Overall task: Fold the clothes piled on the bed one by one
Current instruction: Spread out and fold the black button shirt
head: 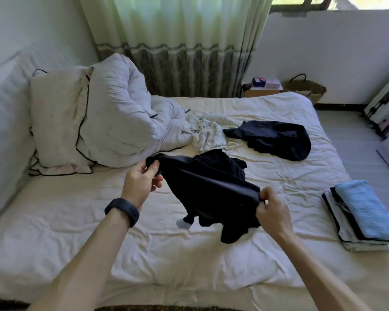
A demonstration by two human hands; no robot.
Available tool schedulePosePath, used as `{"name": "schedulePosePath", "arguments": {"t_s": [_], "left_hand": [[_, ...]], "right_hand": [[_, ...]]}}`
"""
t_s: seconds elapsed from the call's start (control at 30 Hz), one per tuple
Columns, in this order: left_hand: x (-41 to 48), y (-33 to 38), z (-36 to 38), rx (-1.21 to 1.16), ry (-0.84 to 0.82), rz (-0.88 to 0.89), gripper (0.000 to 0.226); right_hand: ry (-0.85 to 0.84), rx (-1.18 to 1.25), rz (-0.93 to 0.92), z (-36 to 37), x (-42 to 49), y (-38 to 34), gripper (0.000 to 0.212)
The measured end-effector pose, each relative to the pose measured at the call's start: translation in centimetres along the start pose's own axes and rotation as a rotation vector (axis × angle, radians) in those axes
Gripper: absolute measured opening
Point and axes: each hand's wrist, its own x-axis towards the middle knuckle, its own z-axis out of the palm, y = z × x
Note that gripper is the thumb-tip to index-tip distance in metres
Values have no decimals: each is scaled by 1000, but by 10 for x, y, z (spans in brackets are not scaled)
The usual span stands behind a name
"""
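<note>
Clothes wait on the bed [211, 254]; I hold one black garment [211, 189] stretched above the sheet, my left hand [142, 180] pinching one end of its edge, my right hand [271, 209] pinching the other. Its lower part hangs bunched, so laying it down like this may trap creases, and a loose pinch could drop a corner.

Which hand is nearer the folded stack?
Right. The right hand pinches one end of the dark garment, just left of the stack in view; the left hand grips the other end, farther off, near the pillow.
</note>
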Motion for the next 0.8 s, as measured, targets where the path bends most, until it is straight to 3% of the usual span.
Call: {"name": "schedulePosePath", "arguments": {"t_s": [0.03, 0.1, 0.17, 0.2, 0.3, 0.37, 0.43, 0.53, 0.67, 0.77, 0.8], "left_hand": [[5, 2, -8, 21, 47, -33, 18], [13, 4, -17, 136, 93, -103, 38], [6, 0, -15, 414, 42, -28, 72], [-5, -3, -9, 506, -26, 67, 75], [-47, -15, 20, 602, -321, 191, 51], [-63, -22, 38, 601, -479, 140, 53], [-61, -26, 44, 594, -515, 78, 50], [-30, -25, 22, 680, -437, 136, 17], [30, -16, -41, 754, -409, 237, 23], [74, 5, -85, 764, -389, 315, 12], [85, 16, -93, 733, -364, 342, 20]], "right_hand": [[-15, 109, 7, -5, -2, -17, 27], [-80, 295, 44, -11, -4, -48, 19], [-130, 364, 82, -15, -3, -80, 16], [-155, 401, 104, -14, -3, -98, 16], [-218, 581, 168, -2, -5, -148, 17], [-226, 725, 214, 9, -5, -180, 16], [-209, 880, 255, 18, -6, -210, 12], [-58, 936, 242, 24, 0, -241, 12], [218, 938, 243, 7, 14, -242, 13], [351, 979, 318, -6, 19, -223, 16], [381, 987, 348, -9, 19, -217, 14]]}}
